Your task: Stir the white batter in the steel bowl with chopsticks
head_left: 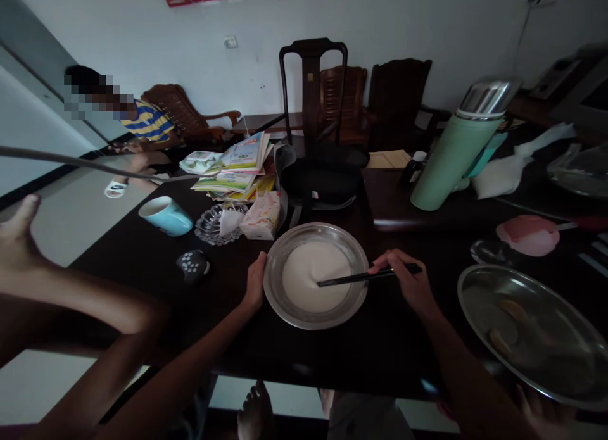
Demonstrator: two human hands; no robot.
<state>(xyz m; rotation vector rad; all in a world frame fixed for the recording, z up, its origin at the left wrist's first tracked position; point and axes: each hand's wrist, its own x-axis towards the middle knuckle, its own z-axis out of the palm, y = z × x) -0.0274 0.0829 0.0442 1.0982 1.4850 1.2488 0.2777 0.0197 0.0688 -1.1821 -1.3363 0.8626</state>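
A round metal bowl (354,253) holding white batter (308,282) sits on the dark table (223,326) in front of me. My left hand (255,282) rests against the bowl's left rim. My right hand (407,282) grips dark chopsticks (356,277) whose tips dip into the batter near its middle.
A large metal plate (532,329) with food pieces lies at the right. A green thermos (458,145), blue mug (166,215), glass dish (221,223), books (237,164) and black bag (323,174) stand behind. Another person's arm (71,294) reaches in at left; someone in a striped shirt (147,120) sits far left.
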